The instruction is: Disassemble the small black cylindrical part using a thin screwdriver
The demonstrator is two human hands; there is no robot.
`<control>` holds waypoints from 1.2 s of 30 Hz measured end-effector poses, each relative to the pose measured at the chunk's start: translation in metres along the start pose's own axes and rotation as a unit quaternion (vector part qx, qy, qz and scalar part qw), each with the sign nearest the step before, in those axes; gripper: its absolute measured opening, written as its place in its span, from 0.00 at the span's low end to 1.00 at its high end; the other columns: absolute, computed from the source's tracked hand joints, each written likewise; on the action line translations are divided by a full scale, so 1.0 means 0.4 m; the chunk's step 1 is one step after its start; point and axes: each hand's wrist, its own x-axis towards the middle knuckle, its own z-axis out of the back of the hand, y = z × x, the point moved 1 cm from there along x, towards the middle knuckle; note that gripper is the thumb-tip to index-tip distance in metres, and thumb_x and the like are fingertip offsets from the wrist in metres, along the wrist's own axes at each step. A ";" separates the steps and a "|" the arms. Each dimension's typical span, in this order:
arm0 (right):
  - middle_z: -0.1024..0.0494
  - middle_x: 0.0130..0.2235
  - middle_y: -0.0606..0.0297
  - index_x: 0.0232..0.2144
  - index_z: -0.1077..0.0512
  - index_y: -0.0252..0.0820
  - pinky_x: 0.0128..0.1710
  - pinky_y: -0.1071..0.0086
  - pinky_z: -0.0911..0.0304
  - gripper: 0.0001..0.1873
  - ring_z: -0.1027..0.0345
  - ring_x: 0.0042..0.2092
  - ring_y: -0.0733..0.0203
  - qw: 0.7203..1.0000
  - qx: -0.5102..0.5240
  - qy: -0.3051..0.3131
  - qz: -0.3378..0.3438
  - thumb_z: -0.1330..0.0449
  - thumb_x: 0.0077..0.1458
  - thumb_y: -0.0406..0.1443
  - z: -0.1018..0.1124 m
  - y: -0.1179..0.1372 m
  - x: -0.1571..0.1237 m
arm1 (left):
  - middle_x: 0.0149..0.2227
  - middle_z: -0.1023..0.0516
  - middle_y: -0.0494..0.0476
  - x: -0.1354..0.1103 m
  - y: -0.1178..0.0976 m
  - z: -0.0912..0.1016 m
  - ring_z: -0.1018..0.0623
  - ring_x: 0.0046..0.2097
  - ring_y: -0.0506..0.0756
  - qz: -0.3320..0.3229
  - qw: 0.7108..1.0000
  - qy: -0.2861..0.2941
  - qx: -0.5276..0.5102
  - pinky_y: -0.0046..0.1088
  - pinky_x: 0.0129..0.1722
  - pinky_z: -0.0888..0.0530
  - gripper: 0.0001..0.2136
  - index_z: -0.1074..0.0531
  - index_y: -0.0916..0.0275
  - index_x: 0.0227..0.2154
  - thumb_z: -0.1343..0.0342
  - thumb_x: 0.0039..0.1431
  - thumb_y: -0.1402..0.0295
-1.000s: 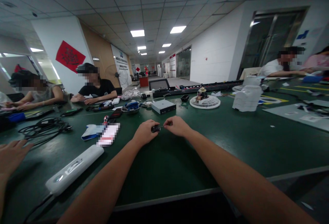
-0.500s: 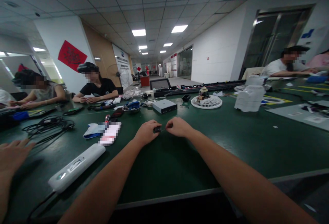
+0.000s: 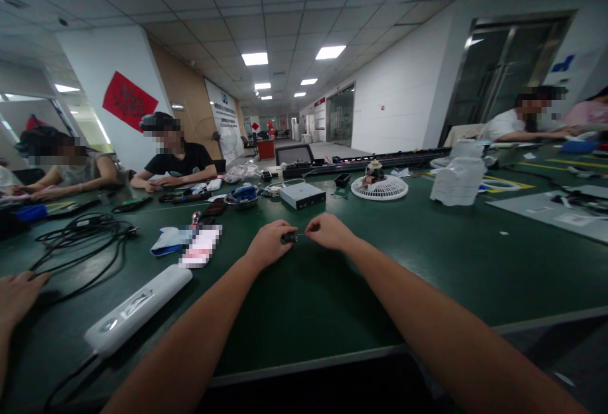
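My left hand (image 3: pixel 272 242) is closed round a small dark cylindrical piece (image 3: pixel 289 237), too small to name for sure. From its right end a thin, light rod (image 3: pixel 301 234) sticks out toward my right hand (image 3: pixel 327 232). The right fingertips are pinched together at the rod's far end. Both hands are just above the green table (image 3: pixel 313 300), close to each other. Beyond them lies a grey metal box with a dark front (image 3: pixel 303 196), touched by neither hand.
At left are a white power strip (image 3: pixel 140 309), a black cable coil (image 3: pixel 83 240), a cloth (image 3: pixel 166 240) and another person's hand (image 3: pixel 19 294). A white fan grille (image 3: pixel 380 188) and a white plastic housing (image 3: pixel 456 180) stand at right. Co-workers sit around the table.
The view has shifted slightly. My hands keep nearly the same pose around the dark piece and rod. At the left edge, the other person's hand has drawn back toward the left.
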 end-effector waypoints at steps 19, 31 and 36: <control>0.20 0.39 0.57 0.36 0.22 0.44 0.34 0.67 0.37 0.21 0.27 0.40 0.51 0.987 -0.120 0.015 -0.109 0.37 0.45 0.51 0.008 -0.005 -0.004 | 0.45 0.23 0.56 0.003 0.012 -0.006 0.23 0.46 0.57 0.046 0.999 -0.014 0.023 0.31 0.49 0.28 0.17 0.24 0.60 0.45 0.40 0.51 0.76; 0.20 0.34 0.62 0.36 0.22 0.40 0.33 0.74 0.37 0.11 0.27 0.35 0.61 0.999 0.013 0.000 -0.046 0.36 0.45 0.33 -0.018 -0.003 0.005 | 0.44 0.22 0.62 0.009 0.022 -0.012 0.23 0.46 0.60 0.119 0.993 -0.016 0.011 0.36 0.49 0.28 0.17 0.25 0.65 0.46 0.39 0.51 0.72; 0.20 0.32 0.65 0.36 0.21 0.40 0.33 0.73 0.37 0.09 0.30 0.32 0.64 0.997 0.069 -0.020 -0.012 0.37 0.50 0.32 -0.023 -0.005 0.011 | 0.43 0.22 0.59 0.006 0.016 -0.013 0.23 0.45 0.58 0.082 0.996 0.009 -0.028 0.34 0.47 0.27 0.14 0.24 0.62 0.44 0.38 0.52 0.70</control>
